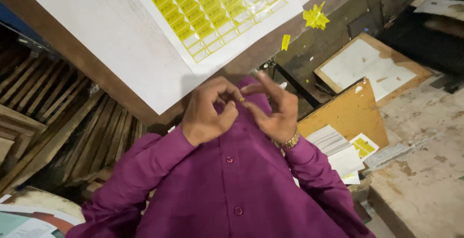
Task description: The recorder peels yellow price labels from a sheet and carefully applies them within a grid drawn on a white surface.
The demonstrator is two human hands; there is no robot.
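Head view, looking down your chest: your left hand [207, 114] and right hand [273, 112] meet fingertip to fingertip in front of your purple buttoned shirt [232, 185]. Both grips are closed in a pinch on a tiny yellow sticker [241, 99] held between them. Just beyond, on the far white-topped wooden desk [96, 39], lies a white backing sheet of yellow rectangular stickers [212, 10], partly peeled. A crumpled yellow sticker scrap [315, 17] lies to the right.
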